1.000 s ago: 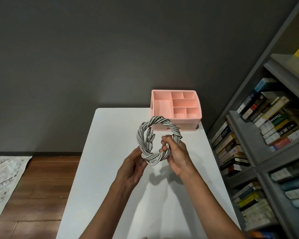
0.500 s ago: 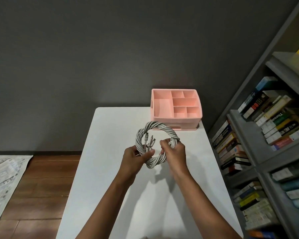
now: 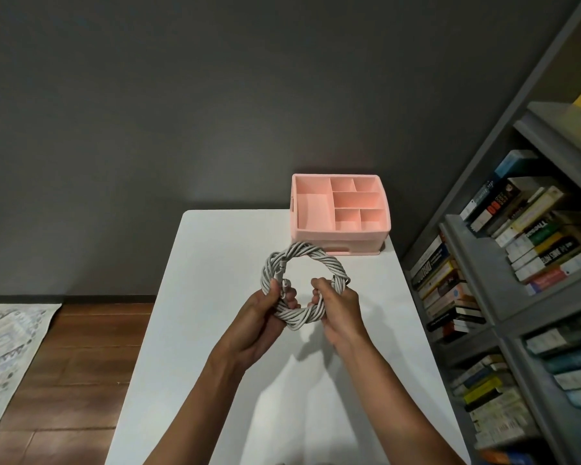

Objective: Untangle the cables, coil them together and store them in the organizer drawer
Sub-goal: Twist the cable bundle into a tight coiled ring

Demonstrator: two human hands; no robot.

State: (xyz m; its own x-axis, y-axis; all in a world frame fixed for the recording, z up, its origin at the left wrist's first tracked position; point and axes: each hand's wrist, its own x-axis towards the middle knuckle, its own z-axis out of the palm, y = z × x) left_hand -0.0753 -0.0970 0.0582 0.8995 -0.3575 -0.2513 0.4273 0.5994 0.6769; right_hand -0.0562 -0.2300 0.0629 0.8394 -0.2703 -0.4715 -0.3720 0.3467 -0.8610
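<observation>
Left hand (image 3: 265, 317) and right hand (image 3: 341, 313) both clenched the twisted cable coil (image 3: 319, 260) near the pink organizer (image 3: 342, 235); any slack, it'd probably unravel.

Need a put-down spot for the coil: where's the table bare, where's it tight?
Bare: table left of the pink organizer, and its near half along the left edge. Tight: far right corner, filled by the organizer; bookshelf close along the right edge.

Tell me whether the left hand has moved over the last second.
Yes. Against the unmoved pink organizer, the left hand has shifted slightly toward it, up the cable coil's left side.
</observation>
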